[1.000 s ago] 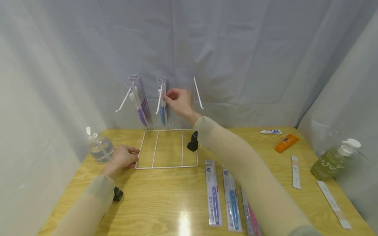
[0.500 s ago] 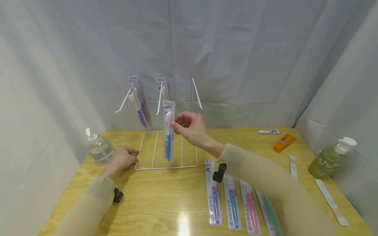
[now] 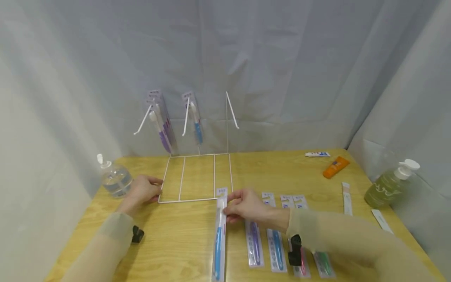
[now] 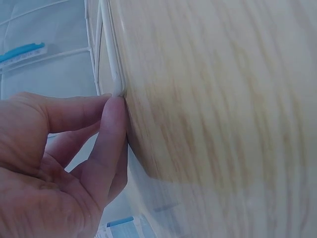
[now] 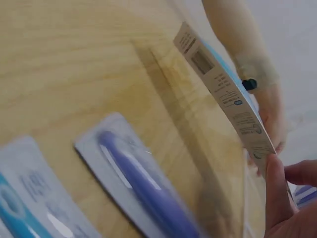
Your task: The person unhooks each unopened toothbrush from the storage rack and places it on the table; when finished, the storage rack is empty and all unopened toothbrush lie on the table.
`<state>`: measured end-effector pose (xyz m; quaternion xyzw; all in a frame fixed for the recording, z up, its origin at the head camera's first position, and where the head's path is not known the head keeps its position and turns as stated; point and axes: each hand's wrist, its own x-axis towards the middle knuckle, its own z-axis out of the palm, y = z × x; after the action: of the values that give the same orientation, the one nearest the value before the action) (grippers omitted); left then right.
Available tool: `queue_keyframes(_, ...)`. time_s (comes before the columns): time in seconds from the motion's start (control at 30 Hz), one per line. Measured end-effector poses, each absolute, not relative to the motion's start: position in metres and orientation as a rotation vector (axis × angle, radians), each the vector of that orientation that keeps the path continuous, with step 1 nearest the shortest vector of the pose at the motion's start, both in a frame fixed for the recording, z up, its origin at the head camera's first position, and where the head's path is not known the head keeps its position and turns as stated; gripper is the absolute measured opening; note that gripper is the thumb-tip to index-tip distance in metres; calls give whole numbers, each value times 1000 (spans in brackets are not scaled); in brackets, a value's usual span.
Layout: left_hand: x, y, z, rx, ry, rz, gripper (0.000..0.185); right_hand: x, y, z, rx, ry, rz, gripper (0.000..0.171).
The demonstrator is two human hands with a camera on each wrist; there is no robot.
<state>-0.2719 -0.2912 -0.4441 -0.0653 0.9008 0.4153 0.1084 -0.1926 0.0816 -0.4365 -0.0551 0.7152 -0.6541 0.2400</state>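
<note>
My right hand pinches the edge of a packaged blue toothbrush just in front of the white wire rack. The right wrist view shows the printed back of this pack, tilted above the table. At the rack's front left corner, my left hand grips the wire between thumb and finger, as the left wrist view shows at the wire end. Purple toothbrush packs hang on the left hook; a blue toothbrush pack hangs on the middle one. The right hook is bare.
Purple, blue, pink and green toothbrush packs lie right of the held one, partly under my right arm. A clear pump bottle stands left; a green pump bottle, orange tube and toothpaste tube are right.
My right hand has taken a blue toothbrush pack off the middle hook and brought it forward and down, right of centre. The left hand stays at the rack corner.
</note>
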Motion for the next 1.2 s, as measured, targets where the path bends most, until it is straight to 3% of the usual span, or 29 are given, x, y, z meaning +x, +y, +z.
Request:
queue_keyframes(0.3,-273,-294,-447,-179,2661,1216,55,-186,75,-454,-18,2010,-1566,12)
queue_keyframes(0.67,-277,-293,-448,-180,2677,1205,55,-192,86,-443,-38,2131,-1458,15)
queue_keyframes(0.83,-277,-293,-446,-154,2701,1168,54,-204,95,-439,-111,2169,-1467,30)
queue_keyframes(1.0,-274,-286,-439,34,2927,822,43,-241,103,-442,-326,2403,-1371,45)
queue_keyframes(1.2,-271,-227,-397,180,3028,1047,39,-291,110,-458,-397,2588,-1261,53)
